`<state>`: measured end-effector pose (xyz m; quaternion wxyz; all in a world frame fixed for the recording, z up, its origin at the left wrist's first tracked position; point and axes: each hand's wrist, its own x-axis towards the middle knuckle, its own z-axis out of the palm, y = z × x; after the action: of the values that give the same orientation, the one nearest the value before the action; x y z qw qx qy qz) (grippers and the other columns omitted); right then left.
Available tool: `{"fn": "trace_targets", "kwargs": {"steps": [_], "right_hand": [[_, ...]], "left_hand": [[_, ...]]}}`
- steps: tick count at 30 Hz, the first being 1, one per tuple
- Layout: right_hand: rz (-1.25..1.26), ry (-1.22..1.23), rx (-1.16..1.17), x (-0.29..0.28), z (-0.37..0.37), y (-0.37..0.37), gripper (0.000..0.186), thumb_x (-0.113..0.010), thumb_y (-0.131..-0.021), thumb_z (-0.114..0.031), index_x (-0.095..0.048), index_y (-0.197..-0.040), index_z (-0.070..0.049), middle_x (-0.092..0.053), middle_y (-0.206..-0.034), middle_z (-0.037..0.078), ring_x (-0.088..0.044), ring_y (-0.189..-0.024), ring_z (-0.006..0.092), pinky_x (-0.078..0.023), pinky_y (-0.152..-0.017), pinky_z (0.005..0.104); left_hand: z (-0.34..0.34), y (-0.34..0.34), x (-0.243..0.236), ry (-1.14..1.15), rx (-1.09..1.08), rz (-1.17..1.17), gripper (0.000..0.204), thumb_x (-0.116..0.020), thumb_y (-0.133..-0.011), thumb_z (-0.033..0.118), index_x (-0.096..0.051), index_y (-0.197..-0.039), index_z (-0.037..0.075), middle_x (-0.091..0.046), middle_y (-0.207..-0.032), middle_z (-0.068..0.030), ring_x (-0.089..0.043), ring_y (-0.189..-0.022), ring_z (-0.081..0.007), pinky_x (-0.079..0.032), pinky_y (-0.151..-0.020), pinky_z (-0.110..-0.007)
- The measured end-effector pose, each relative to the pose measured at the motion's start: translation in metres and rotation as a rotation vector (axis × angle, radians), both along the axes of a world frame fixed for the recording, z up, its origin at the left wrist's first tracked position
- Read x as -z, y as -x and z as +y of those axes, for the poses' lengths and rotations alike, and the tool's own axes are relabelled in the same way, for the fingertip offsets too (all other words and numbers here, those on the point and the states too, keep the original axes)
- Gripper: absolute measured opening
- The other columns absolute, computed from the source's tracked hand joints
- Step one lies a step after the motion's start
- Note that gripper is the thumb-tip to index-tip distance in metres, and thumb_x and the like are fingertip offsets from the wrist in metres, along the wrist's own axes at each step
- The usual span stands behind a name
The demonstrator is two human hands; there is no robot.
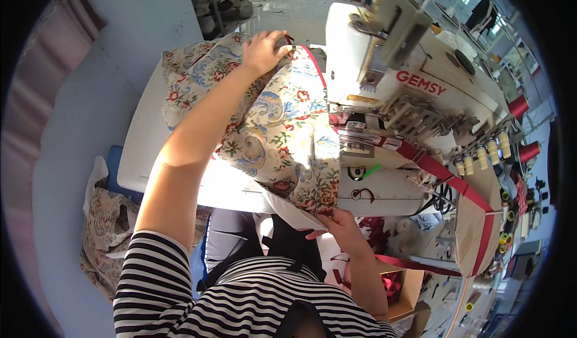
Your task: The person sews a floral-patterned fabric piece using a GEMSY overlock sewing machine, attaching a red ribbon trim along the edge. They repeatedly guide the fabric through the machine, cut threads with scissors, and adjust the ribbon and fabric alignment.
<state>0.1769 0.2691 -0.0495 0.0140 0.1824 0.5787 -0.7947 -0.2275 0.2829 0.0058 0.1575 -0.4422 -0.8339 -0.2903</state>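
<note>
A cream floral fabric piece [282, 139], patterned in red, blue and green, lies across the white table of a sewing machine [415, 67]. Red binding [314, 64] runs along part of its right edge, beside the needle area. My left hand [262, 52] reaches to the far corner and grips the cloth there, with the thumb near the bound edge. At the near right corner, my right hand [344, 227] pinches the fabric's edge, whose pale underside [288, 210] shows along the front. Behind my left forearm, more floral cloth [192, 79] lies bunched.
A red binding strip [448, 175] loops from the machine around a cardboard piece [478, 236] at right. Thread spools [493, 151] stand beside the machine. Floral cloth [102, 236] is heaped at lower left, by the wall. An open cardboard box [406, 293] sits below right.
</note>
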Motion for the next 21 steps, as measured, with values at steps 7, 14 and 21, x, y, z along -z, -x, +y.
{"fn": "trace_targets", "kwargs": {"steps": [7, 14, 21], "right_hand": [[-0.214, 0.014, -0.191, -0.024, -0.006, 0.006, 0.034, -0.047, -0.095, -0.019, -0.05, -0.12, 0.004, -0.065, -0.101, 0.02, -0.067, -0.088, 0.0272, -0.056, -0.068, 0.0329], [-0.17, 0.062, -0.187, -0.031, -0.02, 0.005, 0.041, -0.047, -0.096, -0.026, -0.049, -0.121, 0.006, -0.065, -0.101, 0.023, -0.068, -0.086, 0.0294, -0.056, -0.069, 0.0334], [-0.243, 0.022, -0.175, -0.028, -0.027, 0.005, 0.044, -0.055, -0.093, -0.029, -0.051, -0.118, 0.007, -0.065, -0.107, 0.019, -0.067, -0.089, 0.0236, -0.056, -0.07, 0.0314]], "left_hand": [[-0.164, 0.043, 0.013, 0.161, 0.014, -0.202, 0.077, -0.054, -0.08, 0.066, -0.04, -0.139, 0.018, -0.045, -0.134, -0.0159, -0.038, -0.128, -0.0314, -0.028, -0.105, -0.05], [-0.257, 0.01, 0.012, 0.213, 0.122, -0.813, 0.084, -0.065, -0.077, 0.056, -0.034, -0.143, 0.014, -0.035, -0.142, -0.0188, -0.031, -0.134, -0.0296, -0.027, -0.11, -0.041], [-0.268, -0.011, 0.068, 0.09, 0.221, -0.395, 0.025, -0.059, -0.086, 0.02, -0.051, -0.103, 0.002, -0.046, -0.096, -0.0097, -0.04, -0.093, -0.0205, -0.037, -0.081, -0.031]]}}
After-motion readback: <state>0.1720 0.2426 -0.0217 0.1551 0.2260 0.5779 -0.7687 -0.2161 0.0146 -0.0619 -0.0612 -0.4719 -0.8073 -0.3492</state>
